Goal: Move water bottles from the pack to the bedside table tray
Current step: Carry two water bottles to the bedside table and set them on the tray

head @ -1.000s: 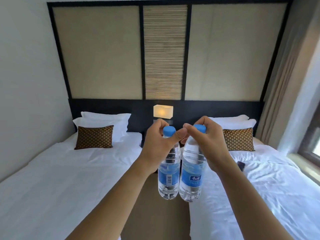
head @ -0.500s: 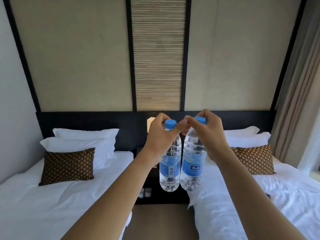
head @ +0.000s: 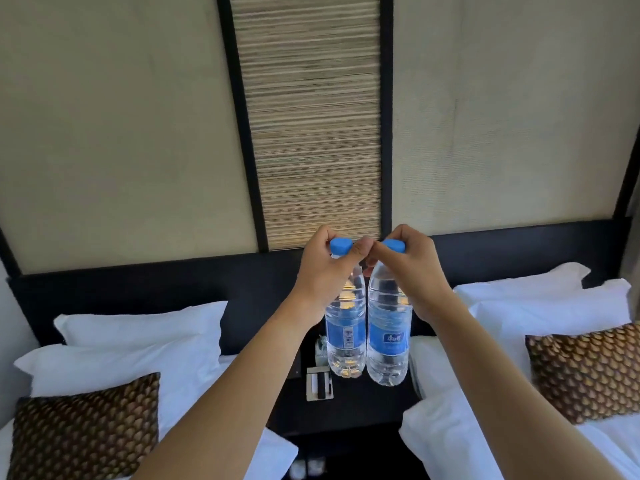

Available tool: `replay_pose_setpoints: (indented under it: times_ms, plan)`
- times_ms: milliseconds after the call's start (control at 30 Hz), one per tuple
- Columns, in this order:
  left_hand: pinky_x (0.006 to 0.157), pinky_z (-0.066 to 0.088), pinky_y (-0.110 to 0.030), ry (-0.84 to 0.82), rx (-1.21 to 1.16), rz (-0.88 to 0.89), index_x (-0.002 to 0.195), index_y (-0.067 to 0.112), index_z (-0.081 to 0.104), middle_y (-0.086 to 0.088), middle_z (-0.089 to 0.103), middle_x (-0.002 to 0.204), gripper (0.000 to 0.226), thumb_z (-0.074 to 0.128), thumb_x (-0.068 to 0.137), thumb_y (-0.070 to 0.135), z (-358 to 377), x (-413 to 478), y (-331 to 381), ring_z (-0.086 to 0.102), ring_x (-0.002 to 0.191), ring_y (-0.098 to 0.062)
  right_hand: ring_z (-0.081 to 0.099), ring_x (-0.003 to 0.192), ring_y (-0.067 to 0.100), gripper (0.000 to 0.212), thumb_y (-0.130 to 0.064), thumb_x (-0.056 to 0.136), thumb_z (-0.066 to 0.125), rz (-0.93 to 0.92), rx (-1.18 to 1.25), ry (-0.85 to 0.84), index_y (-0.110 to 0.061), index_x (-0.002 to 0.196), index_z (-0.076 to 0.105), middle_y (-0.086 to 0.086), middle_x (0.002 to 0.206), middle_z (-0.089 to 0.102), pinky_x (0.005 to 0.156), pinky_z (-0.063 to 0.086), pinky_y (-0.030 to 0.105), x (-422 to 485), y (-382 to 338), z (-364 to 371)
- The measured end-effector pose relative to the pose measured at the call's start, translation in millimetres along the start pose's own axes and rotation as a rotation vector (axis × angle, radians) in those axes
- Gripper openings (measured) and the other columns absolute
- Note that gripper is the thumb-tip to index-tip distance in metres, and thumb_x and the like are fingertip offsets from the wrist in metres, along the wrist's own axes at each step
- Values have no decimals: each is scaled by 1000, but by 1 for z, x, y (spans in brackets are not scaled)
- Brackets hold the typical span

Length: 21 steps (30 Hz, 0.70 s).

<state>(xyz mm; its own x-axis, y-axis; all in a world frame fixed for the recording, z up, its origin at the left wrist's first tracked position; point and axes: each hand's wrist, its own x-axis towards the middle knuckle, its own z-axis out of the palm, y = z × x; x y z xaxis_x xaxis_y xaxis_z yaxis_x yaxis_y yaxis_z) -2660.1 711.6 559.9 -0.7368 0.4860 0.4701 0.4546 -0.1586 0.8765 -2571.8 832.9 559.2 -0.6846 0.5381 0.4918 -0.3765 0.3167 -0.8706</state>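
Note:
My left hand (head: 323, 271) grips the neck of a clear water bottle (head: 346, 337) with a blue cap and blue label. A second, matching water bottle (head: 388, 341) hangs by its neck from my right hand (head: 414, 275). Both bottles hang upright, side by side and nearly touching, above the dark bedside table (head: 349, 410) between the two beds. A small white tray-like item (head: 319, 384) with dark objects lies on the table just below the left bottle. The pack is out of view.
White bed with pillows (head: 138, 341) and a brown patterned cushion (head: 86, 431) on the left. Another white bed with a brown cushion (head: 585, 372) on the right. Dark headboard (head: 138, 285) and woven wall panel (head: 311, 116) behind.
The view has closed in on the bedside table between the beds. Both hands still hold the bottles by their necks; the lamp is now hidden behind the hands.

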Motion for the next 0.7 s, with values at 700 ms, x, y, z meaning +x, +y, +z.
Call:
replay_pose_setpoints:
  times_ms: [700]
  plan:
    - [57,46,-13,-233,-50,-47,93,-3,46,14,59,58,38,73,92,24,129,429,-381,57,53,2,42,52,6,38,-26,79,81,103,-199,95,-16,69,46,0,60,54,53,40,23,411,397,-35]
